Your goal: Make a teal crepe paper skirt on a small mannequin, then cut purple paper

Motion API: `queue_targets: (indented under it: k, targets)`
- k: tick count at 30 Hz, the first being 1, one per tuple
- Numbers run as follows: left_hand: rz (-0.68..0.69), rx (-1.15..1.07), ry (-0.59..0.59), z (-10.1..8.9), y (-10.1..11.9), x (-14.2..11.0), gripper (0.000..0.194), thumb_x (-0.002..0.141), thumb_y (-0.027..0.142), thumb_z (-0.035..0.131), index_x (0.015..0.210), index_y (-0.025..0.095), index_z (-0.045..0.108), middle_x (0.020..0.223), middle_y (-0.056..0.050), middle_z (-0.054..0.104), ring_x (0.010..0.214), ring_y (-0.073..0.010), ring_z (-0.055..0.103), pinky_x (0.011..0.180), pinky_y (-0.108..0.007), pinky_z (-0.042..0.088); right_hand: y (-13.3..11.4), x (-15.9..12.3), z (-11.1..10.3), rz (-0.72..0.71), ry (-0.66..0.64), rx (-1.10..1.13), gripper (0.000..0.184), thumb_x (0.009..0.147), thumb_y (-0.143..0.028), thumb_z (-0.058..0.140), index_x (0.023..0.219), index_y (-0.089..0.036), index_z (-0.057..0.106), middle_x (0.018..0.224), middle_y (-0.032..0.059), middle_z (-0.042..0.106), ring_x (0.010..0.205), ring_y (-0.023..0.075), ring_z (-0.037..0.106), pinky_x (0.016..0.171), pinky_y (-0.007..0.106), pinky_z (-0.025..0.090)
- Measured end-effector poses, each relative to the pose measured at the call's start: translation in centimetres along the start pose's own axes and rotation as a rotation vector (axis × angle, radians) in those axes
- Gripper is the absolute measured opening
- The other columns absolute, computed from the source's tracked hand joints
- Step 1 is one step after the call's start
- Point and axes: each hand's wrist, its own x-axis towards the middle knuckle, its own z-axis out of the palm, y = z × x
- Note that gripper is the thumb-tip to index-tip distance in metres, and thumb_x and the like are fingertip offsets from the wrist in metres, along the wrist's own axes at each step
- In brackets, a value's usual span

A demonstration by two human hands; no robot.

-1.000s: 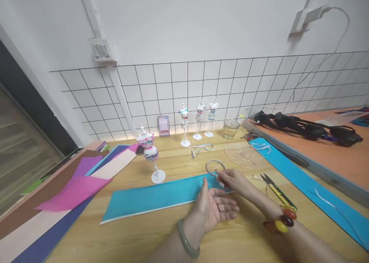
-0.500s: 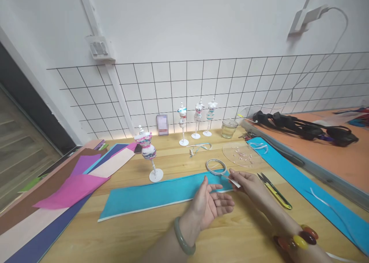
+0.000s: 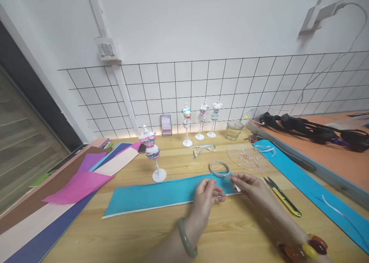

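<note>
A blue fabric strip (image 3: 155, 197) with a white band along its near edge lies on the wooden table. Over its right end, my right hand (image 3: 249, 186) pinches a short white strip of tape (image 3: 237, 187) between thumb and fingers. A roll of tape (image 3: 220, 168) lies just behind, at the fabric's far edge. My left hand (image 3: 206, 197) is over the fabric's near edge, left of the right hand. Its fingers are loosely curled, thumb near the index finger, with nothing visible held. Yellow-handled thread snips (image 3: 284, 197) lie to the right of my right hand.
Small painted dress forms (image 3: 152, 151) stand behind the fabric. A glass jar (image 3: 234, 130) and a clear disc with small beads (image 3: 248, 157) are at the back right. Coloured sheets (image 3: 77, 186) are piled left; another blue strip (image 3: 305, 186) runs along the right.
My left hand's fingers have curled in from a spread, palm-up pose. The right hand keeps its pinch on the white tape. The whole view has shifted slightly.
</note>
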Motion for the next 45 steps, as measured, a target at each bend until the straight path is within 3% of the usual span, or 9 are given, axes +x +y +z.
queue_targets:
  k: [5,11,14,18,23,28,37,41,45]
  targets:
    - [-0.113,-0.128,-0.104,0.0,-0.1,-0.1,0.04,0.076,0.045,0.056,0.101,0.014,0.049,0.099,-0.014,0.059,0.085,-0.0209,0.062,0.079,-0.036,0.045,-1.8,-0.7,0.6,-0.063,-0.068,-0.133,0.035,0.065,-0.049,0.064,0.079,-0.017,0.064,0.07,0.0037,0.063,0.064,0.017,0.056,0.06,0.027,0.045]
    - [-0.153,-0.317,-0.232,-0.1,0.3,-0.2,0.036,0.079,0.041,0.053,0.104,0.015,0.049,0.103,-0.014,0.06,0.091,-0.0218,0.061,0.086,-0.037,0.041,-2.9,-1.4,1.8,-0.146,-0.23,-0.321,0.044,0.078,-0.054,0.045,0.074,-0.016,0.066,0.065,0.0037,0.059,0.063,0.0168,0.053,0.059,0.027,0.044]
    - [-0.14,-0.361,-0.192,-0.2,0.3,-0.1,0.033,0.079,0.038,0.053,0.101,0.014,0.049,0.099,-0.014,0.061,0.09,-0.0224,0.062,0.087,-0.039,0.041,-2.6,-0.7,1.6,-0.184,-0.259,-0.408,0.048,0.082,-0.053,0.037,0.087,-0.016,0.067,0.067,0.0042,0.06,0.062,0.0172,0.054,0.059,0.027,0.045]
    - [-0.153,-0.357,-0.075,-0.4,0.2,0.2,0.034,0.078,0.038,0.054,0.1,0.013,0.051,0.088,-0.013,0.062,0.082,-0.0219,0.063,0.085,-0.039,0.042,-1.4,1.7,1.1,-0.314,-0.215,-0.727,0.041,0.082,-0.042,0.041,0.107,-0.016,0.06,0.09,0.009,0.063,0.071,0.0191,0.058,0.066,0.029,0.046]
    - [-0.128,-0.328,-0.057,-0.2,0.2,0.1,0.033,0.074,0.039,0.058,0.092,0.012,0.053,0.08,-0.01,0.062,0.075,-0.0211,0.063,0.078,-0.037,0.044,-0.1,4.3,1.6,-0.375,-0.296,-0.888,0.021,0.076,-0.031,0.049,0.08,-0.019,0.066,0.084,0.0069,0.063,0.073,0.0191,0.058,0.069,0.029,0.044]
    - [-0.096,-0.296,-0.026,-0.3,0.0,0.2,0.034,0.074,0.041,0.058,0.092,0.013,0.053,0.079,-0.009,0.06,0.072,-0.0191,0.062,0.073,-0.034,0.045,0.1,4.7,1.9,-0.404,-0.344,-0.966,0.021,0.077,-0.03,0.047,0.068,-0.02,0.064,0.073,0.0055,0.061,0.066,0.0185,0.058,0.062,0.029,0.042]
    - [-0.088,-0.312,-0.016,-0.9,-0.2,0.0,0.062,0.075,0.039,0.058,0.128,0.022,0.031,0.105,-0.011,0.055,0.093,-0.0203,0.06,0.084,-0.035,0.043,-0.4,5.8,-1.0,-0.416,-0.266,-0.986,0.024,0.08,-0.035,0.044,0.08,-0.02,0.063,0.084,0.0071,0.065,0.077,0.0219,0.061,0.07,0.032,0.044]
    - [-0.102,-0.321,-0.015,-0.7,0.1,0.0,0.056,0.076,0.042,0.057,0.123,0.02,0.037,0.103,-0.012,0.056,0.09,-0.0213,0.061,0.084,-0.037,0.043,-1.3,5.3,-1.8,-0.43,-0.201,-0.997,0.025,0.08,-0.038,0.043,0.08,-0.021,0.062,0.081,0.0069,0.065,0.074,0.022,0.06,0.066,0.033,0.045]
    - [-0.126,-0.388,-0.019,-0.5,0.5,0.0,0.046,0.078,0.049,0.049,0.108,0.014,0.045,0.087,-0.011,0.061,0.079,-0.0223,0.064,0.081,-0.04,0.044,-2.4,3.6,-1.7,-0.586,-0.133,-0.998,0.025,0.083,-0.039,0.042,0.078,-0.022,0.06,0.084,0.0068,0.064,0.076,0.021,0.06,0.069,0.032,0.045]
